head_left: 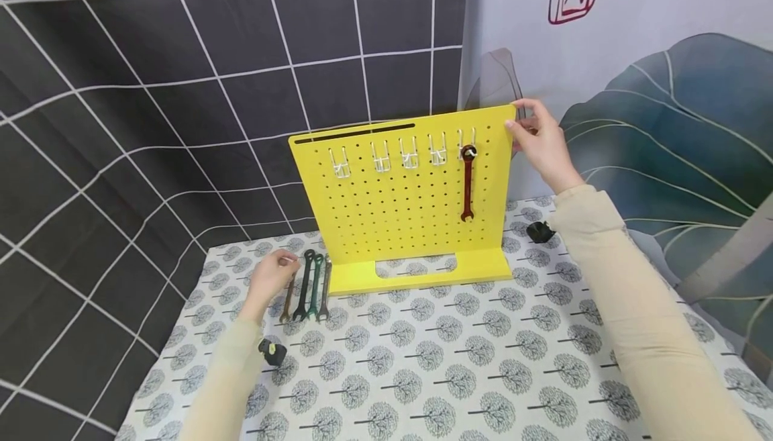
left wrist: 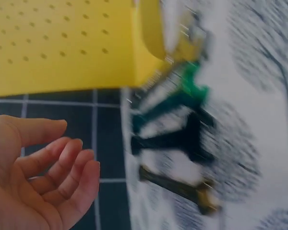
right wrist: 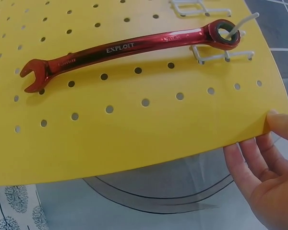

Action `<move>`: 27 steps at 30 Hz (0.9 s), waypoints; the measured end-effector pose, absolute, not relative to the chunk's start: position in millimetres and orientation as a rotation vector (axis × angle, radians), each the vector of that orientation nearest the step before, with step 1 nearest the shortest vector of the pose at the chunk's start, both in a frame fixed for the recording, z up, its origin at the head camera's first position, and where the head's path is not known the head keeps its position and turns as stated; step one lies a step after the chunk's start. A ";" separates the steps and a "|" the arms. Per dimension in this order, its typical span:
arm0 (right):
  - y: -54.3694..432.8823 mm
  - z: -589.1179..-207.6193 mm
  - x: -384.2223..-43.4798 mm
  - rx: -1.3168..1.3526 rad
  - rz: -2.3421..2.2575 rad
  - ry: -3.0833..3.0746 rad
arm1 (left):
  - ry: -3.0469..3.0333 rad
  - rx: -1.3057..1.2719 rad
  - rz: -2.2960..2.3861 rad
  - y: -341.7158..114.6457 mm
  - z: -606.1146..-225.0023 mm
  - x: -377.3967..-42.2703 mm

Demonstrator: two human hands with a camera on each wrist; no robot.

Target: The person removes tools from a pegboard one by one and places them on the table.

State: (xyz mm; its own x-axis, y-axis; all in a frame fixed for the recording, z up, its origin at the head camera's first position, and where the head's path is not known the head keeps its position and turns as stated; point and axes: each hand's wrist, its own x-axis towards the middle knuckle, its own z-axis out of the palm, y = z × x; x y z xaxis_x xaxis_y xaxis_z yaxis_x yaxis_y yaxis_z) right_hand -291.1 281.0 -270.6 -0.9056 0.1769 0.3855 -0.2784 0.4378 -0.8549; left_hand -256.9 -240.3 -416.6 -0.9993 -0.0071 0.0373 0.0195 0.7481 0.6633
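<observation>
A yellow pegboard [head_left: 386,213] stands upright on its flat base, with several white hooks [head_left: 410,154] across its upper part. From the rightmost hook hangs a red combination wrench [right wrist: 129,48] by its ring end. My right hand [head_left: 542,142] pinches the board's upper right edge, thumb on the front and fingers behind. Left of the base, several wrenches lie side by side on the table: a bronze one [left wrist: 175,188], a black one [head_left: 304,286], a green one [head_left: 315,286] and a grey one [head_left: 325,290]. My left hand [head_left: 273,278] hovers beside the bronze wrench, fingers loosely bent, holding nothing.
A white tablecloth [head_left: 423,360] with a tree print covers the table. A dark gridded curtain [head_left: 211,92] hangs behind and to the left, and a pale curtain with big blue-green leaves [head_left: 676,132] to the right. Black wrist cameras [head_left: 273,352] are on both arms.
</observation>
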 end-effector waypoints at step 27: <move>279.6 -267.6 -292.6 0.068 1.486 -2.281 | -2.705 -0.714 -1.595 -95.9 -321.3 -271.4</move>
